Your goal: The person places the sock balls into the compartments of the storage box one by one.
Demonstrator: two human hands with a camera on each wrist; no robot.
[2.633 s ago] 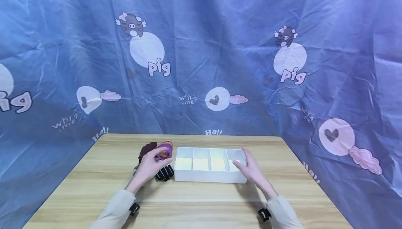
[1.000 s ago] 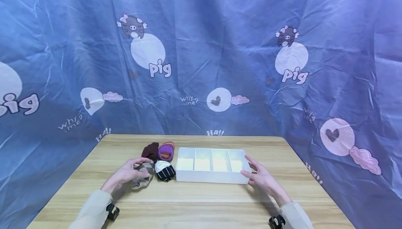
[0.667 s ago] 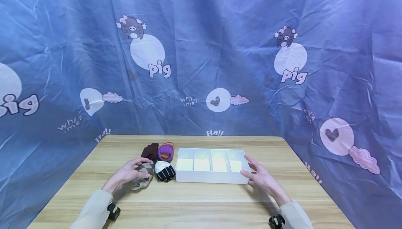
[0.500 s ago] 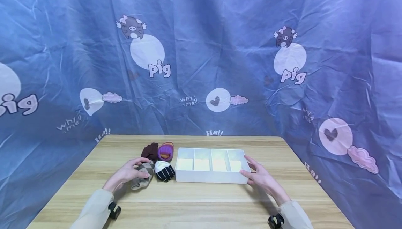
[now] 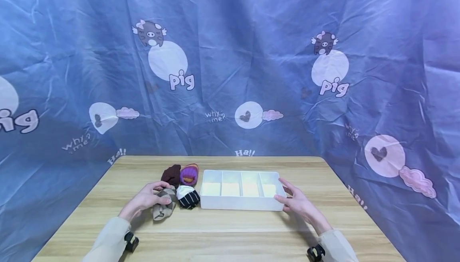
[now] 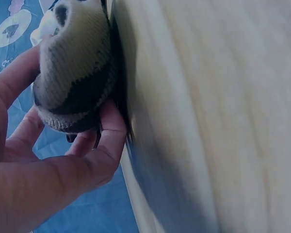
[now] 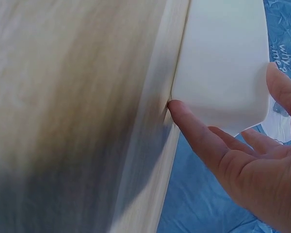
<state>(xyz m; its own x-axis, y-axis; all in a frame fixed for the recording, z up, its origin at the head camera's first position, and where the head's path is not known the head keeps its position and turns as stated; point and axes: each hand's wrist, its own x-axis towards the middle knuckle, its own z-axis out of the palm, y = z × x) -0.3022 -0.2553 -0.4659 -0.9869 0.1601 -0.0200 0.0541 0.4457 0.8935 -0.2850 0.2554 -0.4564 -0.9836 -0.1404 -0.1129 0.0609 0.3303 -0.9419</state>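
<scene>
My left hand [image 5: 145, 197] holds a grey-and-beige checked rolled-up sock [image 5: 164, 209] at the left of the table, its thumb on the near side. In the left wrist view the fingers curl around this knitted sock [image 6: 77, 63], which is low by the tabletop. My right hand [image 5: 300, 202] holds the right end of a white box [image 5: 240, 203] with several compartments, thumb at the front corner. In the right wrist view the fingertips lie along the end wall of the white box [image 7: 223, 58], one down at table level.
Beside the held sock lie a black-and-white striped rolled sock [image 5: 188, 198], a dark maroon one [image 5: 171, 174] and a purple-orange one [image 5: 189, 175]. The wooden table [image 5: 230, 242] ends at a blue printed curtain [image 5: 223, 54].
My left hand has gone from above the socks, left and nearer, to the checked sock. Lately that sock's near end has turned slightly toward me. My right hand has shifted slightly right.
</scene>
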